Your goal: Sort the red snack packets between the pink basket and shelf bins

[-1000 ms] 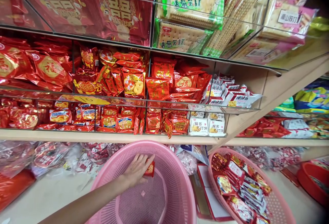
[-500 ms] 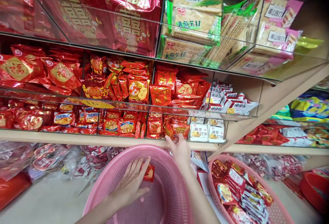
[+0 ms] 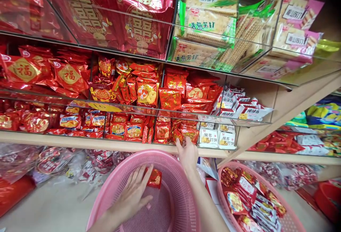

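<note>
Inside the pink basket (image 3: 183, 196), left hand (image 3: 133, 189), fingers spread, gripping nothing; just right of the index fingertip, partly hidden by it, a red packet (image 3: 155, 179). Farther off, at the shelf edge (image 3: 112, 145), right hand (image 3: 188, 155), thumb and fingertips slightly parted, right at bottom-row red packets (image 3: 189, 130); cannot tell if pinching one.

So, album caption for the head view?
Left hand by a red snack packet in a pink basket, right hand at shelved red packets.
</note>
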